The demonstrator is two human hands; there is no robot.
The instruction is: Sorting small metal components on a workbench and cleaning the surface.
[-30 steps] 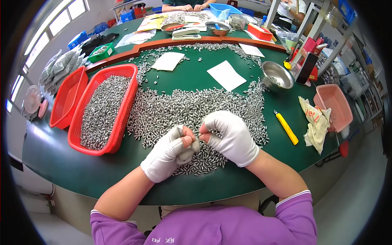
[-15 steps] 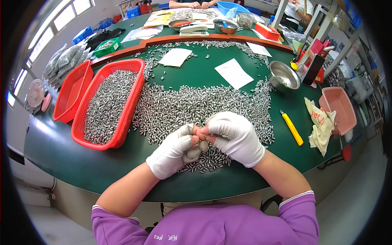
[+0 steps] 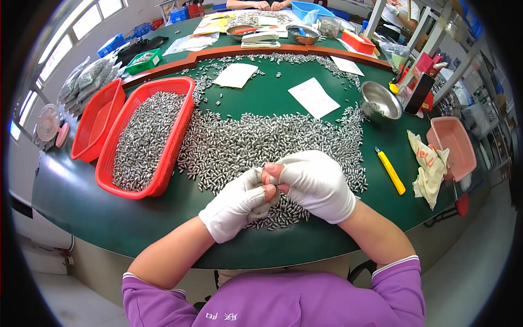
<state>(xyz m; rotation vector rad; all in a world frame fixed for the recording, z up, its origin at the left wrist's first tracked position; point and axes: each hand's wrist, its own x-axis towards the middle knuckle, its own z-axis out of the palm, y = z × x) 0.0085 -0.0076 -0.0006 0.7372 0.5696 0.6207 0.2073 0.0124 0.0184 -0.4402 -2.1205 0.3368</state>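
Over the near part of a wide spread of small silvery metal pieces (image 3: 261,136), both hands meet fingertip to fingertip. My left hand (image 3: 231,207), in a white glove with bare fingertips, is closed, thumb pressed toward the index finger. Against it pinches my right hand (image 3: 318,188), gloved the same way, also closed. Whatever lies between the fingertips is too small and covered to make out. Left of the pile stands a red perforated basket (image 3: 188,101) filled with the same pieces.
An empty-looking red basket (image 3: 90,136) sits further left. To the right are a yellow cutter knife (image 3: 391,171), a steel bowl (image 3: 384,98), a cloth (image 3: 430,169) and a pink basket (image 3: 460,147). Paper slips (image 3: 313,98) lie beyond the pile; a wooden rail (image 3: 218,53) edges the table's far side.
The left hand has turned slightly and its fingers have drawn in, with the thumb now nearer the right hand's fingertips. The right fingers have shifted a little. The pile looks unchanged.
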